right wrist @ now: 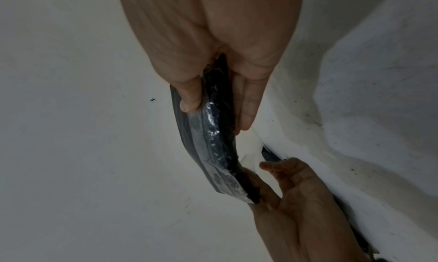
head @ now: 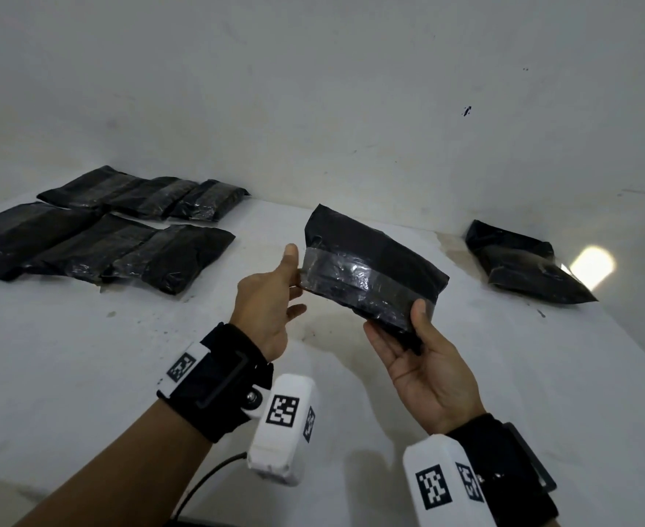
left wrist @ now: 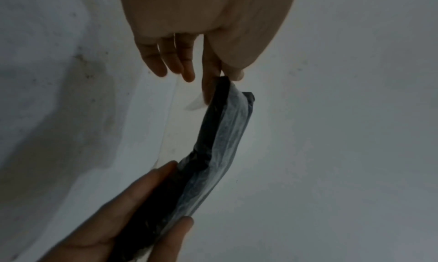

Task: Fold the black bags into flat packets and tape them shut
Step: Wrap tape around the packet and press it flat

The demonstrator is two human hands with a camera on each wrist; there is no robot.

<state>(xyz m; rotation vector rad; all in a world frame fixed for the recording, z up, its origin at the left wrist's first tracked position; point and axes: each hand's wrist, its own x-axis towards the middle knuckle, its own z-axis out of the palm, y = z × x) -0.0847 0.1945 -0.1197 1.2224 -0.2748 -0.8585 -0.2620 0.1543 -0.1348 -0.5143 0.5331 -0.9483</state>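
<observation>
A folded black packet [head: 370,260] with a band of clear tape across it is held in the air above the white table [head: 85,355]. My left hand [head: 294,271] pinches its left end between thumb and index finger, with the other fingers loose. My right hand [head: 412,325] grips the lower right end, thumb on top and fingers underneath. The left wrist view shows the packet [left wrist: 227,134] edge-on, the left hand [left wrist: 220,76] pinching its far end. The right wrist view shows the packet [right wrist: 208,134] bowed between the right hand [right wrist: 213,112] and the left hand [right wrist: 255,187].
Several taped black packets [head: 96,237] lie in two rows at the table's back left. A looser black bag [head: 522,264] lies at the back right by a bright light spot [head: 592,266]. A white wall stands close behind the table.
</observation>
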